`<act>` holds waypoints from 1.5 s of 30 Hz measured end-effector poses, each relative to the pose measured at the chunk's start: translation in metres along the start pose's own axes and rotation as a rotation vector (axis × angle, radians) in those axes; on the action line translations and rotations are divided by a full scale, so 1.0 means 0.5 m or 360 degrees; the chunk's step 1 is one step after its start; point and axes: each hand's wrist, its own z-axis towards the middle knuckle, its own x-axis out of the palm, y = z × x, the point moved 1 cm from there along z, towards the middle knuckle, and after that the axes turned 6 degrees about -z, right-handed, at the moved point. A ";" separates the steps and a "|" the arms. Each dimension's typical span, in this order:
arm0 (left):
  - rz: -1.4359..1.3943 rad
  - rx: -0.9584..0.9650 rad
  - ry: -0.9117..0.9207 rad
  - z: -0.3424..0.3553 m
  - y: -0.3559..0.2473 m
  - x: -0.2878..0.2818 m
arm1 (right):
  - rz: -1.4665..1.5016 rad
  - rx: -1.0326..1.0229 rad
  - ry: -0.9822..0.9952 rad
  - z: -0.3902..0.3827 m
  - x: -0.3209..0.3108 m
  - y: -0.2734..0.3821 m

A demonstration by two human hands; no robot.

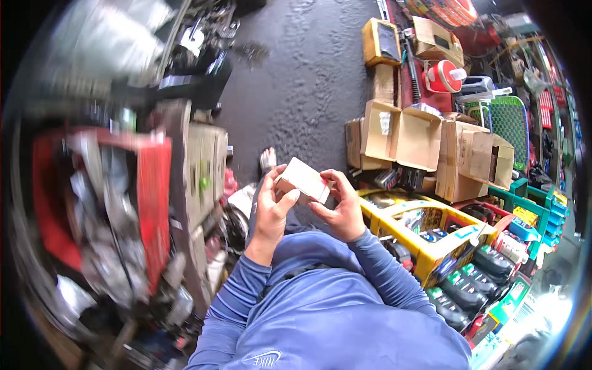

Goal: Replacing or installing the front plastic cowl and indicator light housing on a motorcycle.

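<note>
A small white cardboard box (303, 177) with a patch of red at its right end is held between my two hands in front of my waist. My left hand (274, 206) grips its left side, thumb along the near edge and fingers behind. On the other side, my right hand (342, 206) pinches the box's right end, thumb below and index finger above. The box looks closed, and its underside is hidden. Blue sleeves cover both of my forearms.
Open brown cartons (404, 135) stand to the right, near a red jug (443, 76) with a white spout. Below them is a yellow crate (431, 237) with black bottles (465, 290) beside it. A red bin (154, 209) of plastic bags is at left. Wet dark floor (296, 80) stretches ahead.
</note>
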 end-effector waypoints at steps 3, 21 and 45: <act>0.0159 -0.0110 0.0128 0.235 -0.086 0.163 | 0.0070 0.0024 -0.0352 0.198 -0.093 0.035; 0.0241 -0.0024 0.0545 1.580 -0.486 0.916 | 0.0038 -0.0231 -0.0276 1.633 -0.791 0.287; 0.1091 -0.0108 0.0656 3.500 -0.926 1.698 | -0.0143 -0.0277 -0.0001 3.576 -1.520 0.447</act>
